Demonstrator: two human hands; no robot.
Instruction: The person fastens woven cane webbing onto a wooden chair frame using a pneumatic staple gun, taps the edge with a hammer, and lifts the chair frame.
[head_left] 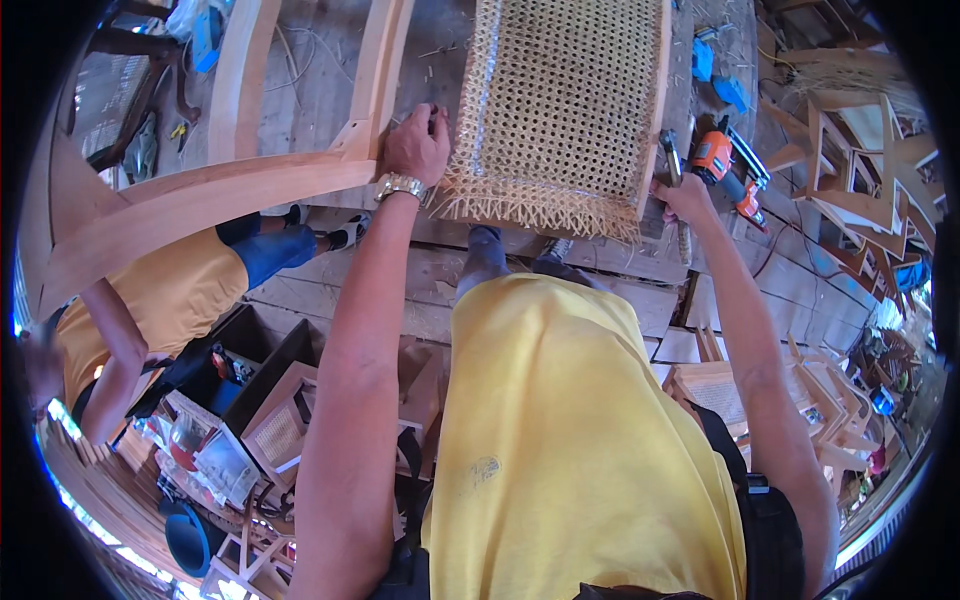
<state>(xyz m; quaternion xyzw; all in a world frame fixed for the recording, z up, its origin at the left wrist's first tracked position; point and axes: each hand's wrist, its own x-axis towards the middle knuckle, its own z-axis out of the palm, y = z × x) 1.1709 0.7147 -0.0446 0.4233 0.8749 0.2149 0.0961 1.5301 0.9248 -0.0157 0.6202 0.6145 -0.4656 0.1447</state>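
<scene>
Though cane webbing lies over a wooden frame, its near fringe looks untrimmed; left hand and right hand have half-curled fingers, hold unclear.

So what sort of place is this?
Probably a furniture workshop: there's a woven cane panel, an orange power tool to its right, and bare wooden frames piled at the far right.

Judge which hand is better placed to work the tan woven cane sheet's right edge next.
Probably the right hand: beside that edge of the sheet, apparently gripping a slim, silver-ended tool. The left hand is by the opposite edge.
</scene>
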